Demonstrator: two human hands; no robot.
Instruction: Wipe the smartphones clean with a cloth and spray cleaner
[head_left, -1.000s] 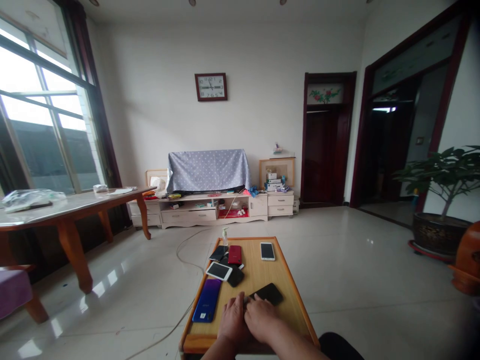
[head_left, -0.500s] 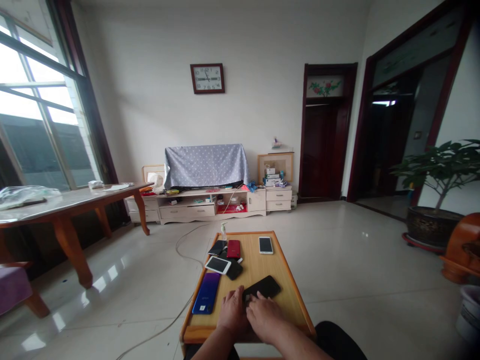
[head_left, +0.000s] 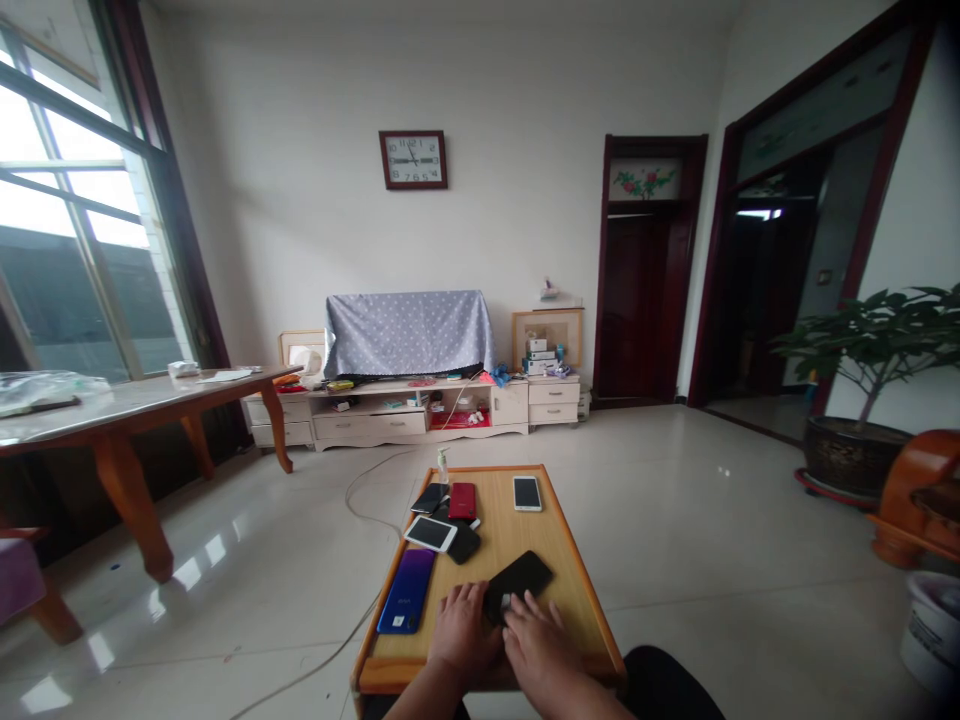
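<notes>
A black smartphone (head_left: 525, 580) lies slanted near the front of the small wooden table (head_left: 559, 540). My left hand (head_left: 463, 628) is at its lower left end, fingers bent against the edge and the thumb mostly hidden. On its near side, my right hand (head_left: 541, 640) reaches over the lower end with fingers extended and slightly apart. A small pale patch shows on the phone by the right fingertips. Left of my hands is a blue-purple phone (head_left: 409, 592), back up. Beyond it are a white phone (head_left: 431, 533), a dark phone (head_left: 463, 543) and a red phone (head_left: 462, 501).
Another white phone (head_left: 527, 493) lies at the table's far right. A clear pump bottle (head_left: 442, 467) and a black phone (head_left: 430, 498) are at the far left corner. A cable (head_left: 349, 490) runs over the floor on the left. Farther off stands a low cabinet (head_left: 375, 424).
My right hand's fingers have straightened and spread a little near the phone's lower end. The whole view has shifted slightly; the phones keep their places on the table.
</notes>
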